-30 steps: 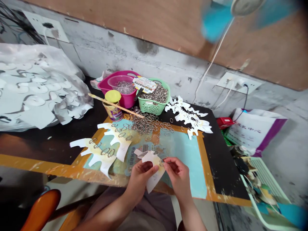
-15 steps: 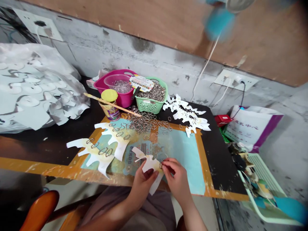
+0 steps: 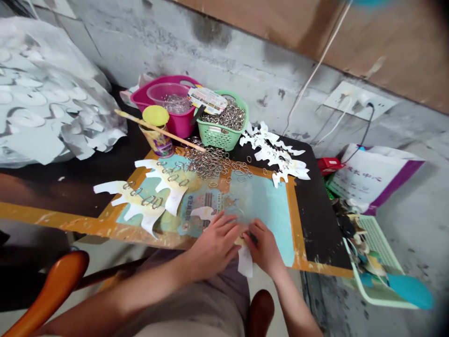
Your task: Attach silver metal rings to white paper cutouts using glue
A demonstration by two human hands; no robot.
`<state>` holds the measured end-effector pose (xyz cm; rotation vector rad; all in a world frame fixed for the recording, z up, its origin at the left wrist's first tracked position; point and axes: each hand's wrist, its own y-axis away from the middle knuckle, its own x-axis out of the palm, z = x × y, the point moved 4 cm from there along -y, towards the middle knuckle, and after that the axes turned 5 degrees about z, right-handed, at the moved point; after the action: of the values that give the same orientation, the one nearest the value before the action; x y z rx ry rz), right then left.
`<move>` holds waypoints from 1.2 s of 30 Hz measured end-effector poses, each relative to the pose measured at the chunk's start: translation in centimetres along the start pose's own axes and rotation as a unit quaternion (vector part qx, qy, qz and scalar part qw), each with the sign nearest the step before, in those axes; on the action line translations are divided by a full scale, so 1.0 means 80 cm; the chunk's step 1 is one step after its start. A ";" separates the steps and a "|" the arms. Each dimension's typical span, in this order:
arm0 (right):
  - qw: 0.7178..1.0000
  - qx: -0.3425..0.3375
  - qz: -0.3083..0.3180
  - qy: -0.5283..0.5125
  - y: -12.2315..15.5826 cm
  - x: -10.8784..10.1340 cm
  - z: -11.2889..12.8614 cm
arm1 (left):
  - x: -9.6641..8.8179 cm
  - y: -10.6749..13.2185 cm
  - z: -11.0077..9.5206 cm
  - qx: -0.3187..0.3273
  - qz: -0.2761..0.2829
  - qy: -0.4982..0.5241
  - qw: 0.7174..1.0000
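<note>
While palm-down over the white cutout (image 3: 245,263), left hand (image 3: 220,239) nearly straight-fingered, right hand (image 3: 264,245) half-curled alongside, both grips unclear.

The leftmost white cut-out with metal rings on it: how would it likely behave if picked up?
The white cut-out is probably light for its size, since it looks like a thin sheet. It would likely flex, as its lower tip curves instead of lying flat. Its narrow prongs may bend or crease first. Whether the rings would shift, I cannot tell.

Bare hands (image 3: 219,241), bare forearms (image 3: 150,281), apparently mauve-grey trousers (image 3: 233,285)
</note>
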<state>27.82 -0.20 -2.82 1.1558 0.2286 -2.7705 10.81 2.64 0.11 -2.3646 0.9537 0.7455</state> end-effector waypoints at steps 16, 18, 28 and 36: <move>0.993 -0.069 -0.032 0.092 0.033 0.008 -0.001 | 0.033 -0.035 0.039 0.045 0.057 -0.065 0.995; 0.994 -0.069 -0.020 0.081 0.035 -0.001 -0.002 | 0.033 -0.034 0.037 0.063 0.055 -0.070 0.994; 0.979 -0.125 0.115 0.108 0.011 -0.023 -0.011 | 0.036 -0.024 0.032 0.138 -0.007 -0.169 0.976; 0.950 -0.226 0.105 0.187 0.013 -0.023 -0.021 | 0.035 -0.027 0.038 0.127 -0.010 -0.127 0.984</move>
<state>30.46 -0.83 -2.75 1.4542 0.6924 -2.1358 13.17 4.52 -3.46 -2.0005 0.8585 0.8400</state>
